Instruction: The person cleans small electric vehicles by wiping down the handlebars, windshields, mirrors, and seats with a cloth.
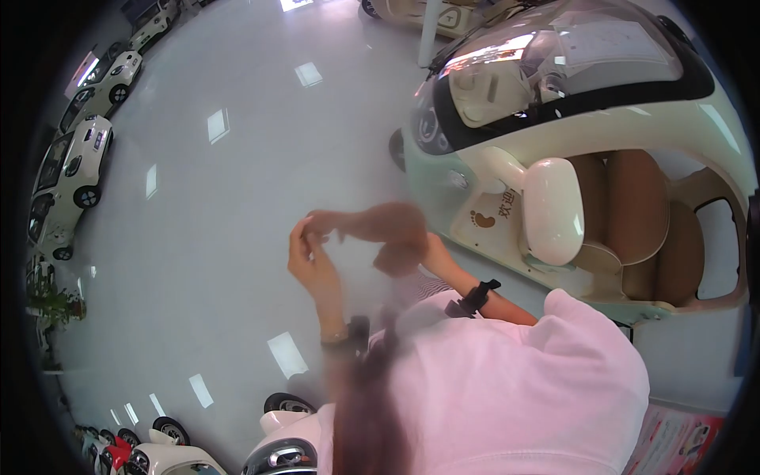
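Note:
A reddish-brown cloth (388, 224) is stretched between my two hands in front of my body, its right end bunched and hanging down. My left hand (313, 257) pinches the cloth's left end with the fingertips. At the other end, my right hand (431, 250) grips the bunched part, and the cloth covers most of its fingers. Both wrists wear dark bands. To the right of my hands stands a small cream and pale-green covered vehicle (467, 150) with brown seats (633, 206). Its white side mirror (554, 210) is near my right forearm, apart from it.
Small white cars (75, 166) line the far left. More light-coloured vehicles (289, 455) stand at the bottom left, and another (443, 17) at the top. A white post (429, 32) rises behind the covered vehicle. A potted plant (59, 305) stands at the left. The floor (261, 166) is shiny grey.

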The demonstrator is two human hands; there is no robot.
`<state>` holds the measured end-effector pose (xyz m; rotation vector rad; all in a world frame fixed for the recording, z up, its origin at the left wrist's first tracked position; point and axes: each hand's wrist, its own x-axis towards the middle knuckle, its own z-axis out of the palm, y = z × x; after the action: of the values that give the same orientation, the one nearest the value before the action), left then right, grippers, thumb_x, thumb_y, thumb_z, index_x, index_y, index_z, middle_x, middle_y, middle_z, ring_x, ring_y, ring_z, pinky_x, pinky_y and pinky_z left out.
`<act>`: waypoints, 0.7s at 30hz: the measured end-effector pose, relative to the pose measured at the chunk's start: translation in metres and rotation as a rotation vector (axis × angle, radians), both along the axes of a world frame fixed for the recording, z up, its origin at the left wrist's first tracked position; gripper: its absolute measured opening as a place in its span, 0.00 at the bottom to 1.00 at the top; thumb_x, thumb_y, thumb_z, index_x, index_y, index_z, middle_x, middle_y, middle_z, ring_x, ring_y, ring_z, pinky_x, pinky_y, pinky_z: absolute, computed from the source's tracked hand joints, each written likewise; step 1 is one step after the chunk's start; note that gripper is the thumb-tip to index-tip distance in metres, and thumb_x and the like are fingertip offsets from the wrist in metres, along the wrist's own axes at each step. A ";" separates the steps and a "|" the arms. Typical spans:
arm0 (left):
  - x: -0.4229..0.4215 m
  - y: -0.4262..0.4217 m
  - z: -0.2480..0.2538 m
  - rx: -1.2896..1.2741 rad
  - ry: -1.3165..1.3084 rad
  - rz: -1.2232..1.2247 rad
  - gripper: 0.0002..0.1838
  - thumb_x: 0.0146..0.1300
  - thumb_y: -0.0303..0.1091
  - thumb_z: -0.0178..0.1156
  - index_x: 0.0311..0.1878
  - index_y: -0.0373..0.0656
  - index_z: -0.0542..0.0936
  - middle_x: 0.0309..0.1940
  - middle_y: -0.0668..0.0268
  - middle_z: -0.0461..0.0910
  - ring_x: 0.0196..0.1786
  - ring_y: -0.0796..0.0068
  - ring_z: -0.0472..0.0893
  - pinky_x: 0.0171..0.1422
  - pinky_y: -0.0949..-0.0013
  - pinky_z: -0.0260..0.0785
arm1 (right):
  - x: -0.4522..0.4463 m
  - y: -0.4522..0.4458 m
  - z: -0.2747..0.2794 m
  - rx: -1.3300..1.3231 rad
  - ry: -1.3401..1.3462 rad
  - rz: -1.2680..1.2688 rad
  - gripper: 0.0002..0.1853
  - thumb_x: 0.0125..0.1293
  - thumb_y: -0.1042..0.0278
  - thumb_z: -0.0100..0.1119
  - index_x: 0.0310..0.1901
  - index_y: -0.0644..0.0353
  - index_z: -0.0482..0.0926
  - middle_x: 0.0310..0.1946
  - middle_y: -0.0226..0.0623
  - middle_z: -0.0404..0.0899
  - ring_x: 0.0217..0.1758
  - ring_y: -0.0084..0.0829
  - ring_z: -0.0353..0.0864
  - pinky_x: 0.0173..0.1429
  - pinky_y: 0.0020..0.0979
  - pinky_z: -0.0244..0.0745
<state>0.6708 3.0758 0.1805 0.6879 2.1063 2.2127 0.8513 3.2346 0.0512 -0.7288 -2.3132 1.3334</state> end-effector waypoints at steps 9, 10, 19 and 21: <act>-0.109 -0.081 -0.021 -0.169 -0.167 0.559 0.13 0.77 0.32 0.52 0.56 0.36 0.80 0.43 0.60 0.83 0.44 0.69 0.83 0.48 0.69 0.78 | -0.159 0.056 0.033 -0.202 0.042 -0.081 0.19 0.77 0.56 0.52 0.38 0.65 0.81 0.28 0.46 0.81 0.29 0.41 0.78 0.40 0.41 0.72; -0.123 -0.073 -0.017 -0.169 -0.156 0.571 0.13 0.77 0.32 0.52 0.56 0.36 0.80 0.46 0.60 0.82 0.45 0.69 0.83 0.49 0.69 0.79 | -0.179 0.069 0.028 -0.131 0.060 -0.068 0.18 0.77 0.57 0.52 0.38 0.64 0.81 0.27 0.46 0.81 0.29 0.42 0.78 0.39 0.41 0.72; -0.231 0.058 -0.001 -0.254 -0.052 0.210 0.12 0.78 0.31 0.51 0.56 0.37 0.79 0.47 0.60 0.81 0.48 0.69 0.83 0.52 0.69 0.78 | -0.283 0.182 0.084 0.146 0.293 -0.313 0.13 0.77 0.67 0.52 0.54 0.63 0.82 0.35 0.39 0.86 0.27 0.30 0.83 0.35 0.33 0.78; -0.249 0.099 -0.010 -0.257 -0.026 0.080 0.12 0.79 0.28 0.49 0.56 0.34 0.77 0.46 0.59 0.81 0.42 0.71 0.84 0.49 0.70 0.81 | -0.268 0.215 0.120 0.027 0.380 -0.473 0.13 0.77 0.68 0.52 0.54 0.64 0.82 0.35 0.40 0.86 0.28 0.29 0.83 0.35 0.32 0.77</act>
<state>0.4220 3.1748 0.1708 0.5634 2.3841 1.9219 0.5828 3.4493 0.1710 -0.8602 -1.7218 1.1056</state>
